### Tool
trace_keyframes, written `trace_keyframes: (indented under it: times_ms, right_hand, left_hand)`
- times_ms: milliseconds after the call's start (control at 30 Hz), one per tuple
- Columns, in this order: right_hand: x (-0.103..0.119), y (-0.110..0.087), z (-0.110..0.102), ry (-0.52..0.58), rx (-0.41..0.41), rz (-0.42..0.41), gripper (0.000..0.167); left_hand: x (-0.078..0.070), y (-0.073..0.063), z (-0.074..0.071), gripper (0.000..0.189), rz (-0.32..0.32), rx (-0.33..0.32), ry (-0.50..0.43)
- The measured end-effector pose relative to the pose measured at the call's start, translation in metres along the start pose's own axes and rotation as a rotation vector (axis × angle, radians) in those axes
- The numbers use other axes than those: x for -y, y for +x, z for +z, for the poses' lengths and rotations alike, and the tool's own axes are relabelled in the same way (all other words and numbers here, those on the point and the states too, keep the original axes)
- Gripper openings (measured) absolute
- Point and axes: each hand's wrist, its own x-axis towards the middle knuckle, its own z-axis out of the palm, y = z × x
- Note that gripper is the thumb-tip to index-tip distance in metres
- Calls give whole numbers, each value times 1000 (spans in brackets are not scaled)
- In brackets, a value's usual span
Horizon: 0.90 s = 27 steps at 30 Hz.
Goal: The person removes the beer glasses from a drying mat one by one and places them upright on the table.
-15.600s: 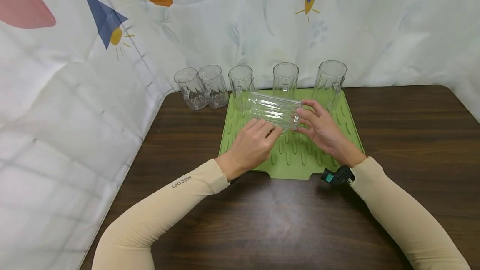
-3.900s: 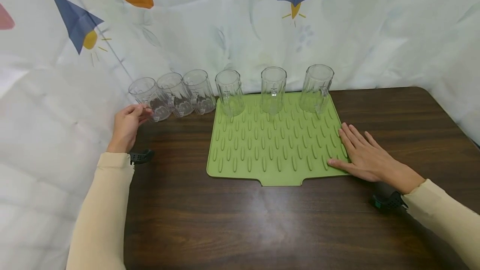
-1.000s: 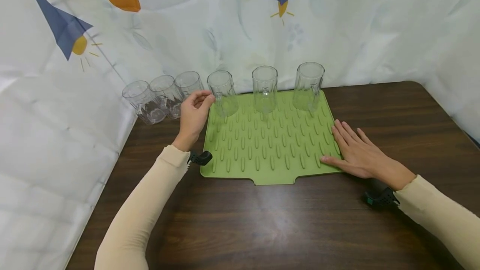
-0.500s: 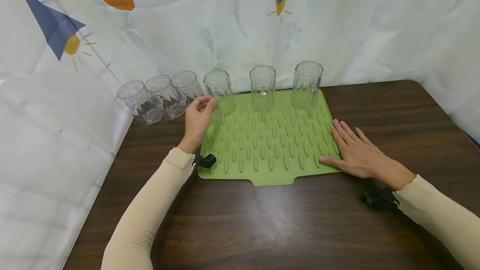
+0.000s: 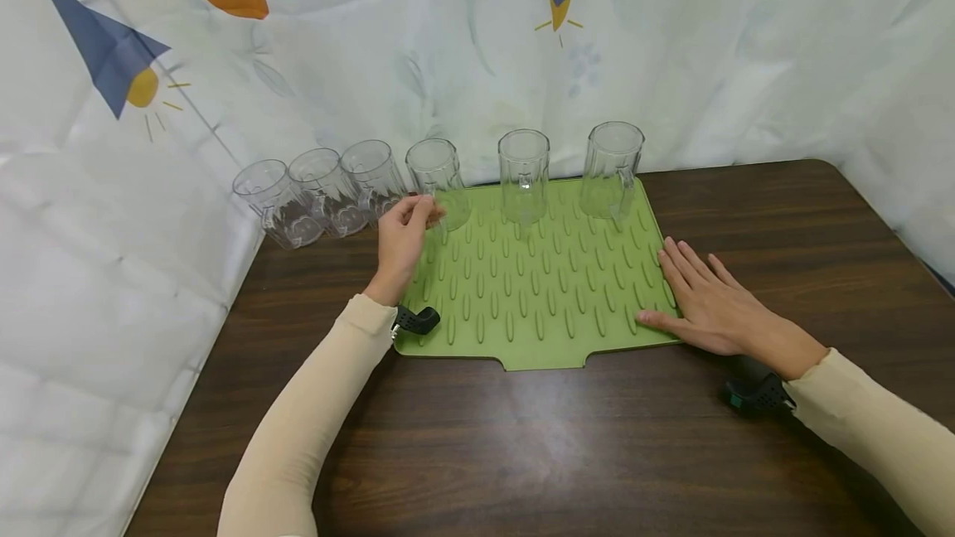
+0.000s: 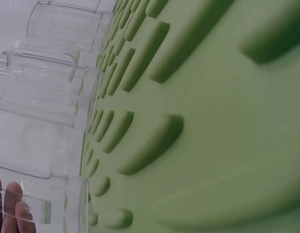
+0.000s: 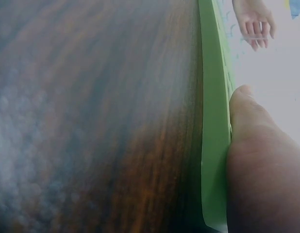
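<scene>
My left hand (image 5: 403, 239) is at the handle of a clear glass mug (image 5: 442, 181), its fingers curled round it. That mug stands upright at the back left corner of a green ridged mat (image 5: 522, 305). In the left wrist view my fingers (image 6: 13, 208) show through the glass beside the handle. My right hand (image 5: 709, 301) lies flat, fingers spread, pressing on the mat's right edge. In the right wrist view its thumb (image 7: 257, 126) rests along the mat's green rim (image 7: 215, 145).
Two more glass mugs, a middle one (image 5: 524, 176) and a right one (image 5: 612, 168), stand along the mat's back edge. Left of the mat, three mugs cluster on the dark wooden table (image 5: 522, 454), the outermost glass mug (image 5: 279, 205) nearest the white curtain (image 5: 112, 272).
Both hands earlier held a mug sideways over the mat. Later my left hand left the far-left mug, came right and closed on the mat's left mug handle. My right hand stays on the mat edge.
</scene>
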Motion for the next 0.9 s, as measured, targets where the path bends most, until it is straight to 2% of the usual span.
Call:
trace_keyframes:
  times_ms: [167,400,733,900]
  right_hand:
    - [0,1,1,0,-1,0,105]
    - [-1,1,1,4,1,-3,105]
    - [0,0,2,-1,-27,-3,104]
    - [0,1,2,-11,-14,3,104]
  left_hand:
    - [0,-1,6,23,-7,-11,-100]
    - [3,-2,9,39,38,-4,-183]
    - [1,-4,10,32,68,-17,-186]
    - [1,-3,10,24,64,-11,-177]
